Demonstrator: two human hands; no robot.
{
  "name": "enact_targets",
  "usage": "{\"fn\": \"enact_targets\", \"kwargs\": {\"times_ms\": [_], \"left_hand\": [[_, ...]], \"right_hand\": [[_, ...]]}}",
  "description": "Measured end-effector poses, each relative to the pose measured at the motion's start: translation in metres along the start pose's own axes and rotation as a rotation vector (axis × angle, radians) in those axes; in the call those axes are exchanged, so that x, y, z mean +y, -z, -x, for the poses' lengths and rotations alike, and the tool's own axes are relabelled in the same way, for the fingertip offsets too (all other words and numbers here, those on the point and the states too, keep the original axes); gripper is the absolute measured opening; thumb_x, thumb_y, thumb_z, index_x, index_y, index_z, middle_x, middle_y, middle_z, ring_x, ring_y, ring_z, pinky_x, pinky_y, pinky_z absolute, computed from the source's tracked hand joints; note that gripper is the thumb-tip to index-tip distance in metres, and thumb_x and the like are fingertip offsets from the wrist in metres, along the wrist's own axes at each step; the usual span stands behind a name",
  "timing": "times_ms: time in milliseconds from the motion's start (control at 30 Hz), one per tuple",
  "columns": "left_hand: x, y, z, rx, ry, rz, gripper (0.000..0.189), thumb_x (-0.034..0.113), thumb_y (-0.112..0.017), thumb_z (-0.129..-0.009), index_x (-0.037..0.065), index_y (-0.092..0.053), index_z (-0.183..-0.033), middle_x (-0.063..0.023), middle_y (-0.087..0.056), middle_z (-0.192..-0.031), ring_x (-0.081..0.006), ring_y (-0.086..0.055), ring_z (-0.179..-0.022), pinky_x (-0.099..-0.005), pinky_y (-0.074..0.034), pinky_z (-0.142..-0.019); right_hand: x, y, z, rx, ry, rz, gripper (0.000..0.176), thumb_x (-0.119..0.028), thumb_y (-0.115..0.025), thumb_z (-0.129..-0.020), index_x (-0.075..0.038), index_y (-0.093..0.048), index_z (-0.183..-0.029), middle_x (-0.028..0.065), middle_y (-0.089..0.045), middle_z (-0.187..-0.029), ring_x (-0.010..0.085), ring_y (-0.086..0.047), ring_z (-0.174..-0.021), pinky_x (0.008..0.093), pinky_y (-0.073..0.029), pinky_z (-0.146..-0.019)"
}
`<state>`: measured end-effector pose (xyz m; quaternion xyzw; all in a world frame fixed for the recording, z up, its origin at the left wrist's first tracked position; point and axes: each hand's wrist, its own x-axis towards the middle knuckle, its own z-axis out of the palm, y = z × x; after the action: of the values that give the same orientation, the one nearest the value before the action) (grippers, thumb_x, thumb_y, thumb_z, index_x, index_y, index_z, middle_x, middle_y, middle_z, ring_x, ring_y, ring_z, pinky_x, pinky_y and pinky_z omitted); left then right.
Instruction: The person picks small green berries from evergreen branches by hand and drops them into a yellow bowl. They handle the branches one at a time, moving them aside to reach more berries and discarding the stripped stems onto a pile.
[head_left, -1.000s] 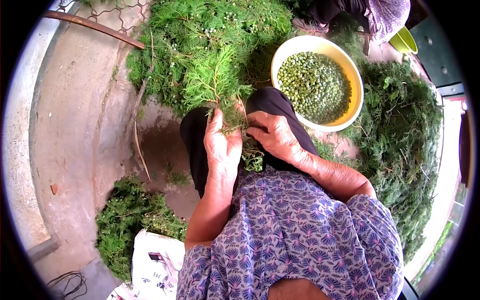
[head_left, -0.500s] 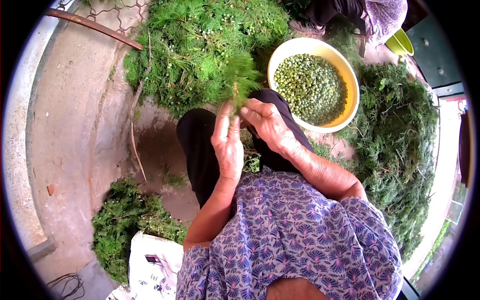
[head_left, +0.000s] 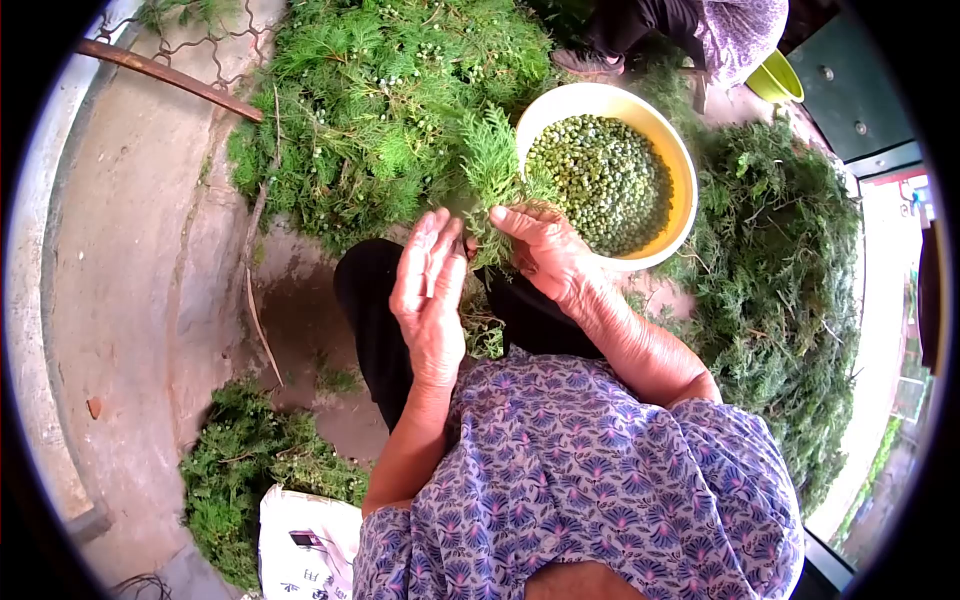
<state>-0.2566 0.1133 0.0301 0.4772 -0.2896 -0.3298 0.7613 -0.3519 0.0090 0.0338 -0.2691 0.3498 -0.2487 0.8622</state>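
A leafy green conifer sprig stands upright over my lap, its lower stem between the thumb and fingers of my right hand. Just left of the sprig is my left hand, its fingers stretched out and holding nothing that I can see. To the right of the sprig, close to my right hand, sits a yellow basin filled with small round green cones. Part of the sprig's lower end is hidden behind my right fingers.
Ahead lies a large heap of green branches; another branch pile is at right. Cut greenery and a white sack lie at lower left. A co-worker's shoe and a lime-green container show at top right.
My left hand has come away from the sprig and its fingers have straightened. The sprig, blurred before, is now clearer and stays in my right hand. The whole view has shifted slightly.
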Motion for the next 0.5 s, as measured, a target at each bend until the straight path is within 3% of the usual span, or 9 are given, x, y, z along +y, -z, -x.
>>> {"fn": "enact_targets", "kwargs": {"times_ms": [33,133,167,233,300,367,467,500], "left_hand": [[-0.002,0.004,-0.002,0.033,0.027,-0.008,0.037,0.004,-0.048,-0.088,-0.006,-0.04,-0.123,-0.0175,-0.049,-0.12,-0.0244,-0.049,-0.11,-0.0334,-0.037,-0.096],[-0.006,0.006,-0.003,0.056,0.03,-0.058,0.032,0.007,-0.049,-0.088,-0.007,-0.046,-0.117,-0.0141,-0.055,-0.11,-0.019,-0.054,-0.099,-0.0301,-0.041,-0.089],[-0.007,0.01,-0.004,0.025,0.11,-0.112,0.03,0.008,-0.05,-0.088,-0.006,-0.049,-0.115,-0.011,-0.057,-0.103,-0.0157,-0.054,-0.092,-0.0275,-0.042,-0.084],[-0.009,0.01,-0.003,0.0,0.198,-0.169,0.029,0.009,-0.05,-0.089,-0.005,-0.051,-0.114,-0.008,-0.059,-0.096,-0.0124,-0.055,-0.085,-0.0249,-0.042,-0.08],[-0.008,0.006,-0.006,0.071,0.193,-0.046,0.025,0.01,-0.053,-0.088,-0.005,-0.056,-0.106,-0.005,-0.059,-0.092,-0.0107,-0.054,-0.078,-0.0231,-0.046,-0.071],[-0.002,0.005,-0.008,0.064,0.184,-0.008,0.025,0.01,-0.054,-0.087,-0.005,-0.056,-0.106,-0.0049,-0.059,-0.093,-0.0092,-0.054,-0.077,-0.0216,-0.045,-0.069],[0.003,0.001,-0.008,0.041,0.126,-0.194,0.026,0.009,-0.055,-0.086,-0.005,-0.056,-0.108,-0.0045,-0.059,-0.092,-0.0071,-0.054,-0.075,-0.0207,-0.045,-0.07],[0.003,0.004,-0.007,0.026,0.148,-0.228,0.02,0.008,-0.056,-0.085,-0.004,-0.056,-0.101,-0.002,-0.057,-0.087,-0.0055,-0.051,-0.073,-0.0198,-0.043,-0.067]], "right_hand": [[-0.005,-0.002,0.003,-0.017,0.009,0.011,0.012,-0.016,-0.062,-0.082,-0.005,-0.059,-0.086,0.0002,-0.058,-0.071,0.0049,-0.046,-0.051,0.0177,-0.033,-0.044],[-0.001,0.002,-0.002,-0.006,0.007,0.096,0.013,-0.016,-0.062,-0.081,-0.005,-0.06,-0.087,0.0004,-0.059,-0.069,0.0051,-0.046,-0.049,0.0178,-0.032,-0.041],[-0.005,0.0,0.001,-0.007,-0.047,0.078,0.016,-0.011,-0.061,-0.081,0.002,-0.057,-0.089,0.0074,-0.06,-0.079,0.0169,-0.059,-0.073,0.031,-0.051,-0.065],[0.005,-0.001,-0.002,-0.028,-0.02,-0.094,0.017,-0.012,-0.062,-0.081,0.003,-0.057,-0.089,0.0078,-0.06,-0.08,0.017,-0.059,-0.07,0.0306,-0.051,-0.062],[0.001,0.005,-0.001,-0.128,-0.031,0.049,0.017,-0.011,-0.06,-0.082,0.004,-0.057,-0.088,0.0095,-0.06,-0.08,0.0178,-0.059,-0.068,0.0308,-0.052,-0.061],[0.014,0.002,-0.011,-0.142,0.018,-0.023,0.016,-0.01,-0.059,-0.082,0.004,-0.057,-0.089,0.0103,-0.06,-0.079,0.018,-0.059,-0.068,0.0303,-0.051,-0.059],[0.013,-0.001,-0.001,-0.113,0.011,0.1,0.017,-0.007,-0.057,-0.082,0.006,-0.057,-0.092,0.0107,-0.06,-0.081,0.0161,-0.059,-0.069,0.0276,-0.049,-0.058],[0.01,-0.001,0.003,-0.12,-0.03,0.242,0.021,-0.008,-0.057,-0.082,0.005,-0.057,-0.098,0.0098,-0.061,-0.084,0.0153,-0.059,-0.069,0.027,-0.049,-0.062]]}}
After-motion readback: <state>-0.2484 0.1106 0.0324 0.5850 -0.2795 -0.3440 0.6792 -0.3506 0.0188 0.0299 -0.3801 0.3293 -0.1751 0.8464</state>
